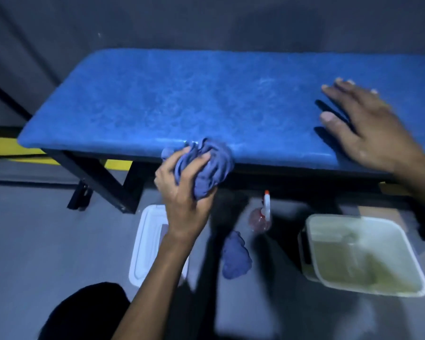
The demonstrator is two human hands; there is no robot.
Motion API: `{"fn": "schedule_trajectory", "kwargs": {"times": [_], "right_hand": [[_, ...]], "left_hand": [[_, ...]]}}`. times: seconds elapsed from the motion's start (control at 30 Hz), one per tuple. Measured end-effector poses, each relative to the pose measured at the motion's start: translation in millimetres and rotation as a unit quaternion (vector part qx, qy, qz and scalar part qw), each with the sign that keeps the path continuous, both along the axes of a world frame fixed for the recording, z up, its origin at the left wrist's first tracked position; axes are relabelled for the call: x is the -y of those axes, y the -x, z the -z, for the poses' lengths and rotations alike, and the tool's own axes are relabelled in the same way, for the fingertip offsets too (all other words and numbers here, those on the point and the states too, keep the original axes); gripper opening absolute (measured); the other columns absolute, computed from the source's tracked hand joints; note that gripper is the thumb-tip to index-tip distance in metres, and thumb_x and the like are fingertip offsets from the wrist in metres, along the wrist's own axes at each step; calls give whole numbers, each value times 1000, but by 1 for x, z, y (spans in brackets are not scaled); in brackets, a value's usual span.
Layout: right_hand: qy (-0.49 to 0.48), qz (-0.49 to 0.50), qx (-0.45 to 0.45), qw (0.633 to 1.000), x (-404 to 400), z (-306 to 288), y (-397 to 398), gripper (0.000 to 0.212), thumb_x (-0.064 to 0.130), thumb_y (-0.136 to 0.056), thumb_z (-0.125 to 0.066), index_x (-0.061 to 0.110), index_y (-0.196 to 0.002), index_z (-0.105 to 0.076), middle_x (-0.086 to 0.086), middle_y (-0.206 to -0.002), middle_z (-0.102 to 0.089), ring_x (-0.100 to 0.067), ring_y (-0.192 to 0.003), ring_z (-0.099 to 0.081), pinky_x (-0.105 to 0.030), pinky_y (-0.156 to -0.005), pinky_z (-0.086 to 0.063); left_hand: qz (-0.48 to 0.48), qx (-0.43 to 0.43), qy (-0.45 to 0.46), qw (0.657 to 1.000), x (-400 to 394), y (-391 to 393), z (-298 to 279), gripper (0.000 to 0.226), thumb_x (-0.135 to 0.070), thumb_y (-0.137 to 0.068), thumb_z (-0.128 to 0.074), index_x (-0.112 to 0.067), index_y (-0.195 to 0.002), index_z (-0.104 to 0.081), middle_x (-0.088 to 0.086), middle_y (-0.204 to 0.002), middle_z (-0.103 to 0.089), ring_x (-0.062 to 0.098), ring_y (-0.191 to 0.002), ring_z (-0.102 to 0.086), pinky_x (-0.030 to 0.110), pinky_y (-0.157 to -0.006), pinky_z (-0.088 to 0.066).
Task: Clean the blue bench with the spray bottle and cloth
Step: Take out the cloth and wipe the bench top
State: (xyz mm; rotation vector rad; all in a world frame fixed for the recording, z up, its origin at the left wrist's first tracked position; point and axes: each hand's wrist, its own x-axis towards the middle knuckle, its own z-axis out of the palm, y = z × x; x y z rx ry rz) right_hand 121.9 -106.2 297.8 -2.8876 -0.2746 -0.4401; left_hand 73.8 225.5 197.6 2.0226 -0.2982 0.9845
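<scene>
The blue bench point(194, 99) runs across the view on a dark metal frame, its padded top streaked and damp-looking. My left hand point(182, 192) grips a bunched blue-purple cloth point(211, 163) pressed against the bench's near edge. My right hand point(363, 123) lies flat, fingers spread, on the right part of the bench top. The spray bottle point(261, 214), clear with a white head and orange nozzle, stands on the floor under the bench's near edge. Neither hand touches it.
A second blue cloth point(236, 258) lies crumpled on the grey floor. A white lid or tray point(142, 246) sits below my left forearm. A pale square tub point(368, 256) stands at lower right. A yellow floor stripe point(118, 164) runs behind the bench legs.
</scene>
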Motion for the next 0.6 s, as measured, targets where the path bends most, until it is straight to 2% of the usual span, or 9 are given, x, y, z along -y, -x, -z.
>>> {"fn": "schedule_trajectory", "kwargs": {"times": [0.1,0.17,0.23,0.3,0.4,0.47,0.5,0.53,0.6], "right_hand": [[17,-24,-29,999,-27,3,-8,73,71,-97,-23,28,-156,-33,-6,-165,-31,-24,-154,-26,-54,-125,-19],[24,-16,-36,999,-28,11,-11,75,73,-96,-21,29,-156,-32,-3,-165,-31,-23,-153,-27,-52,-125,-21],[25,-19,-32,999,-26,12,-12,74,72,-96,-21,31,-157,-30,-1,-166,-31,-21,-153,-27,-49,-126,-20],[24,-15,-25,999,-23,16,-15,73,73,-97,-21,32,-157,-29,1,-166,-31,-18,-153,-26,-48,-126,-20],[24,-14,-17,999,-22,20,-16,73,74,-96,-19,34,-157,-27,4,-166,-30,-16,-154,-24,-47,-126,-19],[22,-10,-16,1000,-22,23,-16,72,73,-96,-19,35,-157,-26,6,-166,-29,-14,-154,-22,-46,-127,-18],[22,-9,-16,1000,-22,23,-17,72,73,-96,-19,36,-157,-26,7,-166,-28,-13,-154,-22,-46,-127,-17],[21,-6,-18,1000,-23,24,-17,71,73,-96,-20,36,-157,-26,8,-166,-28,-13,-155,-21,-45,-127,-17],[17,-2,-17,1000,-23,25,-16,70,72,-96,-21,37,-157,-27,9,-166,-28,-12,-154,-21,-44,-127,-16]], "left_hand": [[-61,-116,2,991,-30,4,72,50,-21,-78,-67,-27,-127,-61,16,-135,-52,32,-123,-49,42,-105,-40],[-113,-211,-1,971,-46,-1,123,51,-23,-78,-67,-26,-129,-65,14,-134,-55,37,-119,-53,46,-99,-43],[-166,-324,-15,931,-56,-8,169,52,-25,-81,-71,-28,-132,-63,13,-135,-54,40,-120,-51,51,-96,-45],[-175,-428,-64,885,-65,-15,209,52,-26,-86,-72,-29,-136,-58,13,-137,-50,41,-123,-46,53,-97,-41],[-134,-524,-144,829,-80,-18,257,52,-35,-91,-66,-30,-140,-50,13,-140,-45,42,-127,-43,55,-100,-39],[-123,-584,-159,787,-84,-15,278,65,-49,-90,-65,-34,-149,-40,15,-150,-39,39,-140,-35,58,-109,-32],[-123,-597,-168,775,-80,-13,283,75,-58,-87,-65,-36,-153,-35,14,-157,-33,36,-148,-27,60,-114,-23],[-117,-583,-183,783,-71,-11,284,83,-66,-84,-64,-37,-155,-33,12,-164,-25,32,-155,-16,63,-118,-13],[-68,-491,-199,846,-42,-12,272,94,-74,-75,-61,-36,-157,-34,7,-170,-17,27,-160,-4,66,-120,1]]}}
